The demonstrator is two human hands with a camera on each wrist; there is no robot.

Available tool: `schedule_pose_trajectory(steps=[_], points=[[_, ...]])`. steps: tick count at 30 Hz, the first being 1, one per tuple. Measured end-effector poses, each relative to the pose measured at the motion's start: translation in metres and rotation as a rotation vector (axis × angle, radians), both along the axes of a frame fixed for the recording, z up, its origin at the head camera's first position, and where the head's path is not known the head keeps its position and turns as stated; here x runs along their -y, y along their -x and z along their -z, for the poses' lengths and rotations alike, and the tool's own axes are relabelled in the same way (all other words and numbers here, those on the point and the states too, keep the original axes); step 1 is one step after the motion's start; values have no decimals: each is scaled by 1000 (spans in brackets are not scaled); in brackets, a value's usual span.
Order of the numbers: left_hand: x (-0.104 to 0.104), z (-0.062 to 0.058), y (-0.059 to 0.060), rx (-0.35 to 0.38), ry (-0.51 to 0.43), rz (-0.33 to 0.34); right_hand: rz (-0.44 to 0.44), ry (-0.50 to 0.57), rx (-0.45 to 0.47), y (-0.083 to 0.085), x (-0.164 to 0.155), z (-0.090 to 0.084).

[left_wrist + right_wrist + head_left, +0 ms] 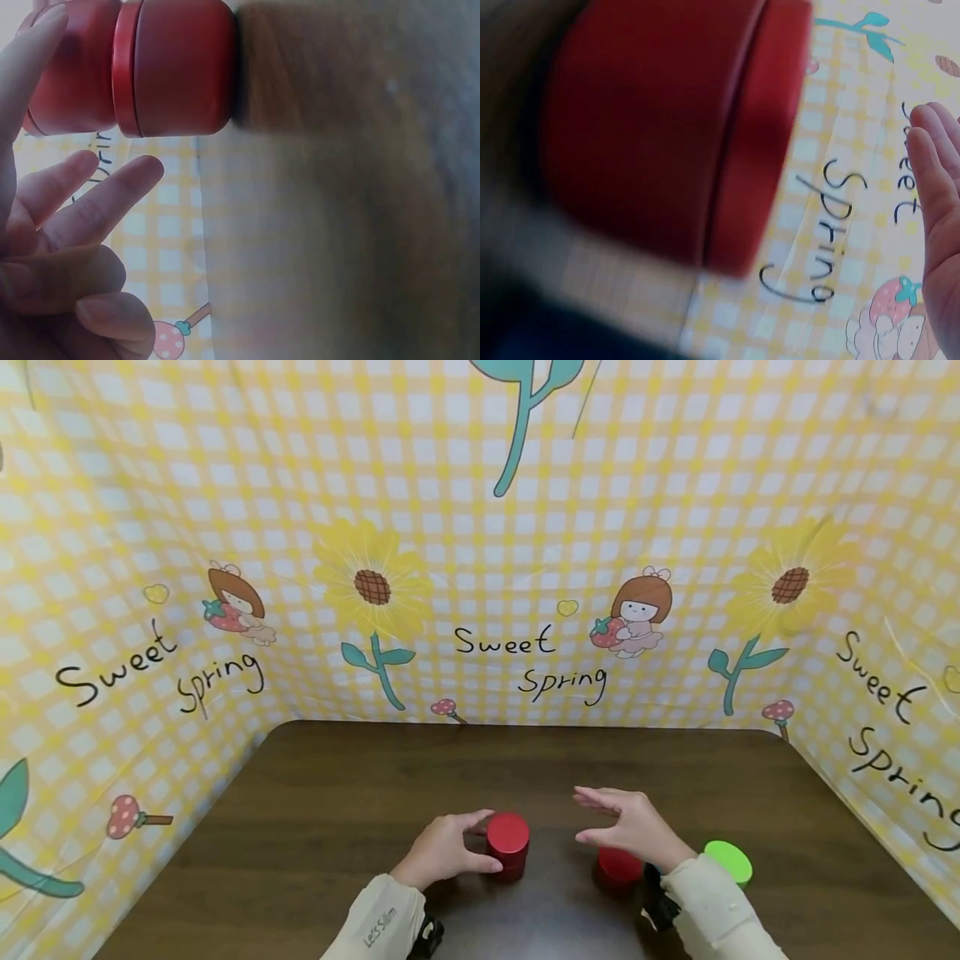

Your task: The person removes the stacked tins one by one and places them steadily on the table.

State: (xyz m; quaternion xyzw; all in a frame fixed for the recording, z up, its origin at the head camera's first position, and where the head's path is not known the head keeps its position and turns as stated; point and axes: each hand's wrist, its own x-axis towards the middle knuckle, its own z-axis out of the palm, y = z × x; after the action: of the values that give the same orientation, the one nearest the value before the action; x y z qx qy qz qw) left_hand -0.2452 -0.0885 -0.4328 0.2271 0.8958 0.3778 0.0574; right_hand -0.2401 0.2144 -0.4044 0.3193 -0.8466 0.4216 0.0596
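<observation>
Two red round tins stand stacked on the table, the upper tin [508,833] on the lower tin [184,71]. My left hand [444,852] is at the upper one, thumb on its near side and index finger around its far side, partly hidden. The other fingers [112,199] stay off the tins in the left wrist view. To the right, my right hand [633,827] hovers with extended fingers and holds nothing. Below it stands another red tin [619,867], partly covered by the hand; its side and lid edge fill much of the right wrist view.
A lime-green round object [727,862] sits right of the right forearm, partly covered by the sleeve. The dark wooden table [360,777] is enclosed at the back and sides by a yellow checked cloth [495,560].
</observation>
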Motion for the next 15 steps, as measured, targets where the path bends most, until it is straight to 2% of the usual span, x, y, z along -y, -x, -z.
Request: schedule_pose_trajectory(steps=[9,15], points=[[-2,0,4,47,-55,33,-48,73,30,6,24,6],[-3,-1,-2,60,-83,13,-97,32,71,8,39,8]])
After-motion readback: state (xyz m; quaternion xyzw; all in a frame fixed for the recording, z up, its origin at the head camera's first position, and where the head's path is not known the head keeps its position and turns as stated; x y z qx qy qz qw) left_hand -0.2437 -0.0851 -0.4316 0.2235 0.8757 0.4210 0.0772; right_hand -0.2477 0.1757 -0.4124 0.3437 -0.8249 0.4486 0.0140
